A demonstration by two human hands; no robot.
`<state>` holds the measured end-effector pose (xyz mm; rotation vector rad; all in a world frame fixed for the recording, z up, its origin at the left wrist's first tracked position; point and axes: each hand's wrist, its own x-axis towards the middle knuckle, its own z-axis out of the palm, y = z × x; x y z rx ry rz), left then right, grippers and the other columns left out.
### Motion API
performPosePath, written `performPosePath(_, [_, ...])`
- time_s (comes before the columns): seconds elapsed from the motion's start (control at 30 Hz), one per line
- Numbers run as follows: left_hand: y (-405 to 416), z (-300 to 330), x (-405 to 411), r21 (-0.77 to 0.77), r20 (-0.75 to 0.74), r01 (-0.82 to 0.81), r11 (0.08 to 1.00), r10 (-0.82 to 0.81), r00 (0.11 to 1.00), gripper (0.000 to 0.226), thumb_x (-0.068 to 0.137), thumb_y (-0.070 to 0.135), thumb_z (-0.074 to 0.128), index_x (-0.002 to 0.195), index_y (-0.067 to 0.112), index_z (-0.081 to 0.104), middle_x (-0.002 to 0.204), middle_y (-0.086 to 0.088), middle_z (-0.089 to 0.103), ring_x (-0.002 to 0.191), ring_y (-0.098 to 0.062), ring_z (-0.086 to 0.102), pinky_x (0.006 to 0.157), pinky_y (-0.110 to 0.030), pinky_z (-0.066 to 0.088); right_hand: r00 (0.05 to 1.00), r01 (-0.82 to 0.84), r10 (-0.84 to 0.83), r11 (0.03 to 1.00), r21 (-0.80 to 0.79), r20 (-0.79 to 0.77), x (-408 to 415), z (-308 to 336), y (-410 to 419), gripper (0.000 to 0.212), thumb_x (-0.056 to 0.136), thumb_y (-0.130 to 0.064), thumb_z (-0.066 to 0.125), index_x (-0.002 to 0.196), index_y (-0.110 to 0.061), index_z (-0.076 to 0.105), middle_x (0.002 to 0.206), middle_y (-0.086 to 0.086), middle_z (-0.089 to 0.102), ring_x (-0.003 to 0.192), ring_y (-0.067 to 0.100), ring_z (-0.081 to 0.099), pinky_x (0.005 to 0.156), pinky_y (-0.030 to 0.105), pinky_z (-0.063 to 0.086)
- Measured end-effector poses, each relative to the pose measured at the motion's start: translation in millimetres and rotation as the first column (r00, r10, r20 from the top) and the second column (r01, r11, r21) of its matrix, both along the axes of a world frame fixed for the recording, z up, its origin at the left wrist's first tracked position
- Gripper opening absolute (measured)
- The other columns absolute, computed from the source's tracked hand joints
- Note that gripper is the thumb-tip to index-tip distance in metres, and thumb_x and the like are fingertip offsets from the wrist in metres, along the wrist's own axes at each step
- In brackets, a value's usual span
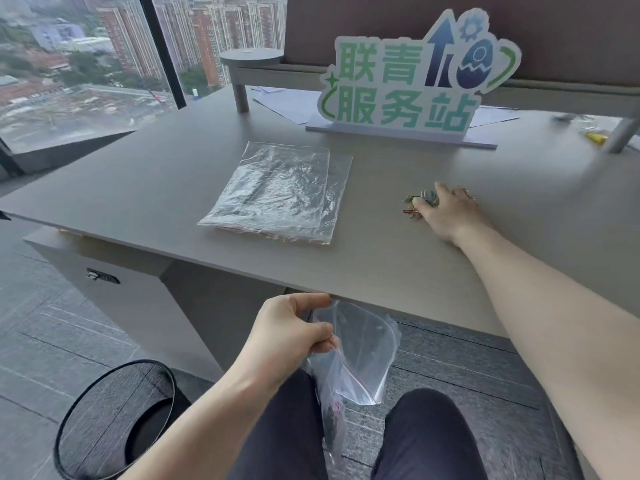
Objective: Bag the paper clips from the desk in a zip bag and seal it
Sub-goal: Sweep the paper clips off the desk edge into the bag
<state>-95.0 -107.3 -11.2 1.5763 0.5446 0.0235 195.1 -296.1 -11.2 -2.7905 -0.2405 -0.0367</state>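
Left hand (289,329) holds the zip bag (349,358) below the worktop (138,188) edge, grip pinched on its rim, keeping the mouth open for loading. Right hand (446,211) closes its grip over the paper clips (414,204) on the worktop, gathering them

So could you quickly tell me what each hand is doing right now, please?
Left hand: closed, holding the zip bag below the desk edge.
Right hand: on the desk, fingers curled over the paper clips; a firm grip cannot be told.
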Motion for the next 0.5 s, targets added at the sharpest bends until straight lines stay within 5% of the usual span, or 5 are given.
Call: performPosePath(0.5, [0.8,-2.7,2.6,0.023,0.023,0.013,1.0,-0.013,1.0,0.04,0.079,-0.011,0.065,0.108,0.016,0.069,0.084,-0.02,0.077,0.085,-0.041,0.073,0.078,-0.034,0.063,0.927,-0.372,0.368,0.927,-0.039,-0.076,-10.1,-4.1,20.5,0.066,0.095,-0.058,0.035,0.152,-0.027,0.025,0.163,0.0,0.011,0.15,0.018,0.004,0.121,0.037,0.004])
